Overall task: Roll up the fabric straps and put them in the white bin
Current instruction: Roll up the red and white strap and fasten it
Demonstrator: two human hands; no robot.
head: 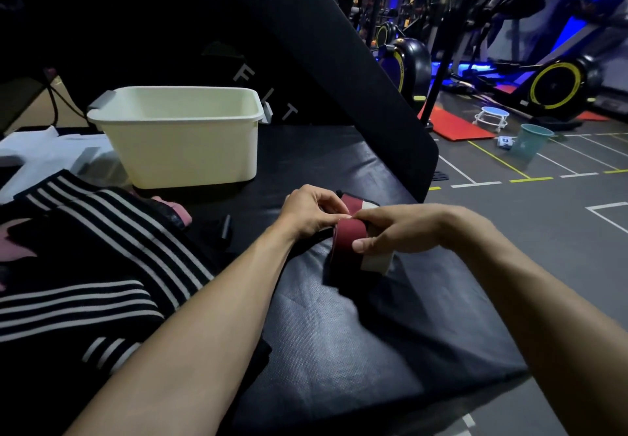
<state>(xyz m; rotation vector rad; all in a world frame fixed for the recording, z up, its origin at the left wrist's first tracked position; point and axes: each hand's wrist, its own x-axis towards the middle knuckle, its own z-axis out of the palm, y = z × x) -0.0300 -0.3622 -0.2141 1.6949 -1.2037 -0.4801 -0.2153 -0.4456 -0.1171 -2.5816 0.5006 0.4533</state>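
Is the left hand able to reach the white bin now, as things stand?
Probably yes, but not freely: the left hand pinches the red strap together with the right hand. The black surface between it and the white bin looks unobstructed.

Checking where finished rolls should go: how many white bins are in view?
1. The white bin stands on the black padded surface, beyond the left hand and right hand, which hold a red strap. No others visible.
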